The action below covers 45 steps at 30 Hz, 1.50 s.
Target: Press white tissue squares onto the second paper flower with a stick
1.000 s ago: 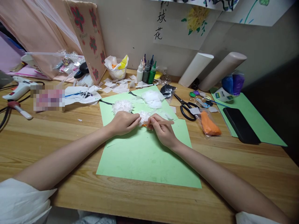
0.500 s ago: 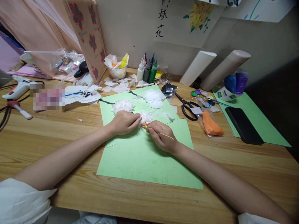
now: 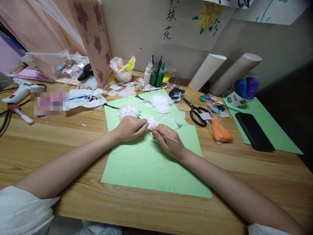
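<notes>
L hand (image 3: 130, 128) clenched on tissue flower (image 3: 153, 121) atop green sheet (image 3: 151, 166) on counter (image 3: 49, 143), R hand (image 3: 168, 142) pinching thin stick (image 3: 171, 139), tip at flower.

left arm (image 3: 73, 160): stretched in from lower left, forearm bare, wrist straight | left hand (image 3: 129, 128): palm down, knuckles up, fingers curled, tips pointing right, seemingly closed, underside hidden | right arm (image 3: 227, 192): stretched in from lower right, wrist slightly bent | right hand (image 3: 168, 143): palm down, thumb and forefinger pinched tight, tips just beside the left fingertips
</notes>
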{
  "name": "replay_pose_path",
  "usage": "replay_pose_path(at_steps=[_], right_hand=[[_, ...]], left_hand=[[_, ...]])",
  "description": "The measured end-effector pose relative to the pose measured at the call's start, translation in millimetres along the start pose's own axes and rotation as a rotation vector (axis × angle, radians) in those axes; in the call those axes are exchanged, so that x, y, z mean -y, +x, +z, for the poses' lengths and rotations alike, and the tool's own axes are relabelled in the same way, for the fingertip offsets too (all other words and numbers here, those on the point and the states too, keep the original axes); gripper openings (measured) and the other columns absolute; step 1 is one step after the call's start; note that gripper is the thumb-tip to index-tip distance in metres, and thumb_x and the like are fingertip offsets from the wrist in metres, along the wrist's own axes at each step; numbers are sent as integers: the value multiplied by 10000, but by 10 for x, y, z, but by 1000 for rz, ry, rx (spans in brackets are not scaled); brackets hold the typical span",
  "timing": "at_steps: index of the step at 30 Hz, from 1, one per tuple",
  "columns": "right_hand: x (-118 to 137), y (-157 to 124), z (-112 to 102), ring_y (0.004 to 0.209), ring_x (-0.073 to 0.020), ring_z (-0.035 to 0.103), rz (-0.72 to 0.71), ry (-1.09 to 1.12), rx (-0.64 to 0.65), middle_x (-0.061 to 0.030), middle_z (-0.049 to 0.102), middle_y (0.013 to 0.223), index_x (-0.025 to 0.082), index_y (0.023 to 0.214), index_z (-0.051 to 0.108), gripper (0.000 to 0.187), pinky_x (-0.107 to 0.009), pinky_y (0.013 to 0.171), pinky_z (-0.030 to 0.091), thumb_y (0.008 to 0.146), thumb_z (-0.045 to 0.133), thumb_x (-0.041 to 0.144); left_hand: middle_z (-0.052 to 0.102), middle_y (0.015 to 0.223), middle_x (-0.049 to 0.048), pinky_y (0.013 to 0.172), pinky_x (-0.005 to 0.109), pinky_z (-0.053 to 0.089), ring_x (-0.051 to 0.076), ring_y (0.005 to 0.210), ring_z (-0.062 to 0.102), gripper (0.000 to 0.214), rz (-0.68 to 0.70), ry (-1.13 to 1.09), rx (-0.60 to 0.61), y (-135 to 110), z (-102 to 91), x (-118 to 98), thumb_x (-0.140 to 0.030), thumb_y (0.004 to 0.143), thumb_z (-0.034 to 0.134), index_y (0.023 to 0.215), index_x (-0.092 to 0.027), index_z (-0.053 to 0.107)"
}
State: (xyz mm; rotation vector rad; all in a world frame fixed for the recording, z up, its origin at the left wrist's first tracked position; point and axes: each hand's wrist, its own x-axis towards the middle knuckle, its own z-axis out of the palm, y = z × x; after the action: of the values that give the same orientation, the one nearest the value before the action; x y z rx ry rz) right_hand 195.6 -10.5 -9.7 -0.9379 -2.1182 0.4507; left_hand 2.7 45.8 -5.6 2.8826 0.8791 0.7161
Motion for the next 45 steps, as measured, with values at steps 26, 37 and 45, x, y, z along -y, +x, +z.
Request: replay_pose_path(at_steps=[26, 37, 45], right_hand=[[-276, 9, -219, 630, -132, 597, 178, 203, -277, -25, 659, 822, 215, 913, 576, 255, -272, 569, 456, 948, 361, 347], [-456, 19, -220, 856, -225, 586, 195, -267, -69, -76, 628, 923, 201, 779, 474, 117, -320, 712, 431, 788, 584, 161], [-461, 32, -225, 739, -196, 534, 226, -215, -105, -37, 556, 761, 210, 721, 419, 191, -302, 661, 410, 733, 498, 36]], left_hand=[[445, 450, -35, 476, 251, 245, 102, 408, 391, 344, 39, -8, -13, 7, -32, -6, -233, 920, 318, 595, -183, 419], [478, 468, -30, 485, 251, 266, 104, 430, 433, 318, 113, -24, 60, -9, -38, 18, -226, 895, 350, 598, -182, 454], [481, 467, -32, 480, 251, 260, 104, 425, 433, 325, 118, -13, 42, 2, -45, 8, -223, 903, 337, 601, -181, 449]])
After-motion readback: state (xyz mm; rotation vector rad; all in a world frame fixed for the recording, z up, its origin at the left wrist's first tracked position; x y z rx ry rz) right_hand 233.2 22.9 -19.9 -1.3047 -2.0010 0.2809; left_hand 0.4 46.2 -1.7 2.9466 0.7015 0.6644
